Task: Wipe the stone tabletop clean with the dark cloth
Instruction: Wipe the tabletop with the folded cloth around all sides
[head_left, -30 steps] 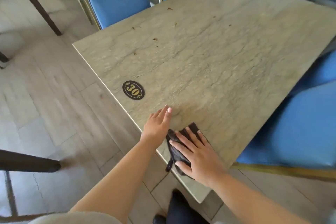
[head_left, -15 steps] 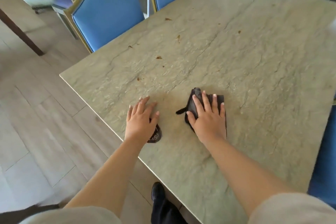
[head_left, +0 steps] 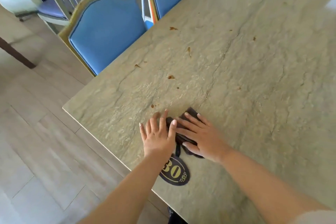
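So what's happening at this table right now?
A person is wiping the tabletop. The right hand presses the dark cloth flat near the table's near edge; the left hand lies flat beside it, one finger over the cloth. Brown crumbs lie unwiped farther out. The number plate sits just behind the hands.
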